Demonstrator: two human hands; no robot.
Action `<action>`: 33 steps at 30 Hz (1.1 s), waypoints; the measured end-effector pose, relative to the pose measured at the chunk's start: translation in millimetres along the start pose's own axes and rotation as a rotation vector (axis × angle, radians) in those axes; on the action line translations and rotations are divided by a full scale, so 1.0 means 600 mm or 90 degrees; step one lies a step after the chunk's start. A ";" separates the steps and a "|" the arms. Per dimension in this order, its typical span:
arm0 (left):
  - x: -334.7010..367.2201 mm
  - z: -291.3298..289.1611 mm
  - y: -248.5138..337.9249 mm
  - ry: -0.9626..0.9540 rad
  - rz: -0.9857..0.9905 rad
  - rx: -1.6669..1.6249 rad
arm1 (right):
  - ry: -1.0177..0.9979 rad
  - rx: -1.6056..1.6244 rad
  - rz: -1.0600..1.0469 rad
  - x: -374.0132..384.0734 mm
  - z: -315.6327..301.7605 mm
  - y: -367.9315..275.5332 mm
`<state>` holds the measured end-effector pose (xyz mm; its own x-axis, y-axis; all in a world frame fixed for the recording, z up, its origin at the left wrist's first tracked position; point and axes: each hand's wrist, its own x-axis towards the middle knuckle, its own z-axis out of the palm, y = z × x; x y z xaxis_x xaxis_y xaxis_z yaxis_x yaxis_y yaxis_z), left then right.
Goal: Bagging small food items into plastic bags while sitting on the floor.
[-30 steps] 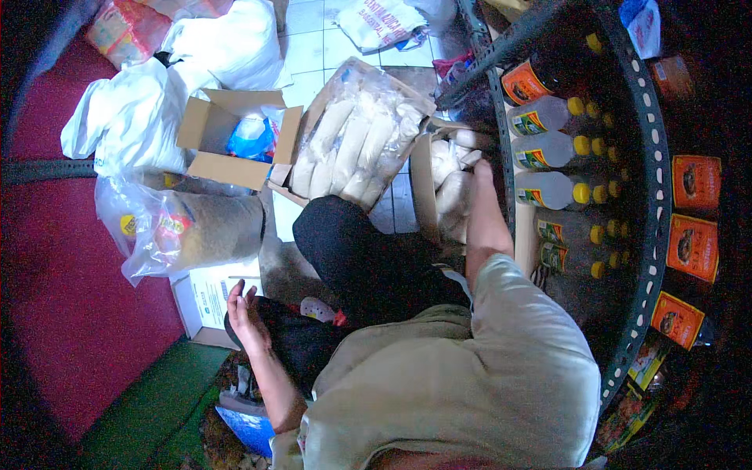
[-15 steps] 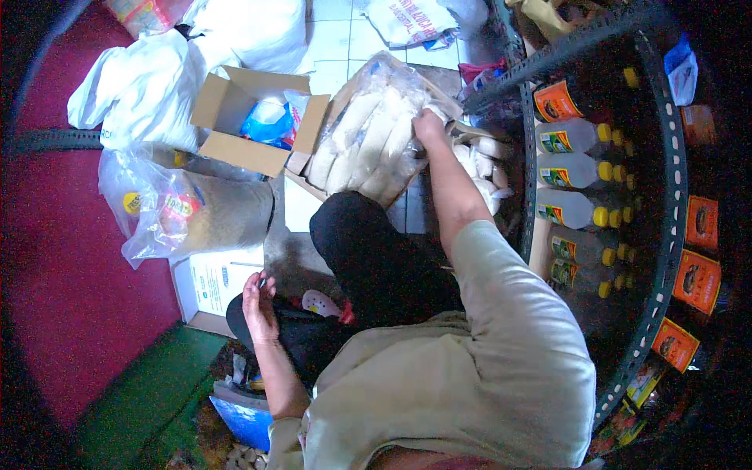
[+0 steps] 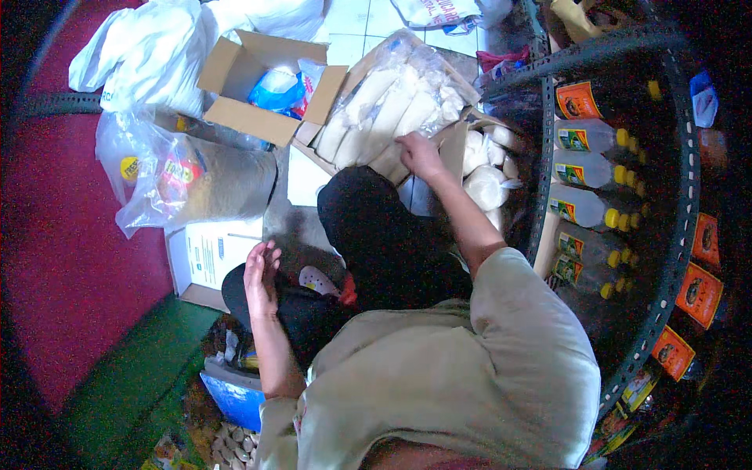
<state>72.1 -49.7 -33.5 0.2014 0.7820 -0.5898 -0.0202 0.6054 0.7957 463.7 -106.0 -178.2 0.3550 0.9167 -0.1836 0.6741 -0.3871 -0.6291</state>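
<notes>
Right hand (image 3: 421, 154) shifts to the near edge of the packet-filled carton (image 3: 462, 80), grip unclear to me; left hand (image 3: 260, 278), unclenched, well apart from it.

From the wearer's head, the fisheye view faces down, close over the shirt (image 3: 439, 368), toward floor tiles (image 3: 348, 22) ahead.

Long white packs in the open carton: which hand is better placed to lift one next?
Likely the right hand: it is stretched out to the near right side of the long white packs. The left hand is farther back, raised beside the bent left knee.
</notes>
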 end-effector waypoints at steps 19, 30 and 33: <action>-0.013 -0.007 -0.005 -0.042 0.047 0.010 | -0.108 -0.114 -0.025 0.022 -0.035 0.011; -0.010 -0.010 -0.008 -0.043 0.038 -0.005 | -0.031 0.030 0.257 0.035 -0.011 0.012; -0.008 -0.003 -0.005 -0.051 0.036 -0.003 | -0.053 0.080 0.222 0.036 0.014 0.051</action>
<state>69.4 -55.3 -33.2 0.2777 0.8003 -0.5315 -0.0388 0.5621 0.8261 486.6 -97.0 -207.9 0.4919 0.7391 -0.4602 0.4352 -0.6665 -0.6053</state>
